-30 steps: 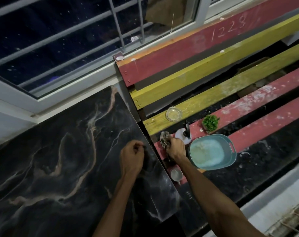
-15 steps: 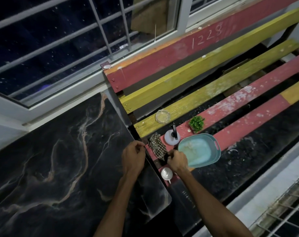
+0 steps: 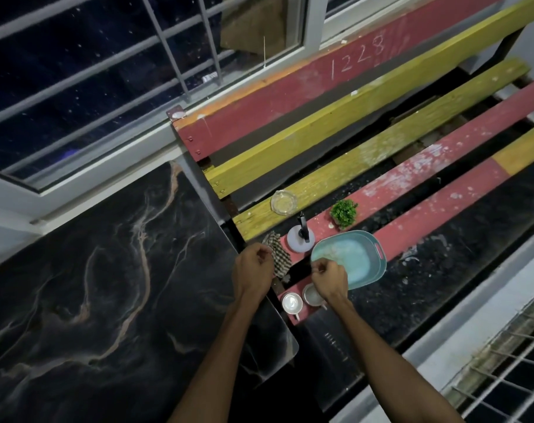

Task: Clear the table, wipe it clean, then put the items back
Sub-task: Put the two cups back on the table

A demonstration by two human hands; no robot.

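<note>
Right hand point(image 3: 329, 277) now off the checked cloth point(image 3: 278, 254), fingers curled empty above cups; left hand point(image 3: 253, 270) likewise curled.

The table point(image 3: 107, 285) has a glossy black marble-look top with pale and rust veins, smooth enough to catch light at its five o'clock corner. At two o'clock, the bench point(image 3: 335, 141) is rough wood, its red and yellow paint matt, chipped and blotched white. On it lie a checked woven cloth point(image 3: 279, 254), a smooth teal plastic tray point(image 3: 366, 248), a clear glass dish point(image 3: 283, 202) and two glazed white cups point(image 3: 292, 303).
</note>
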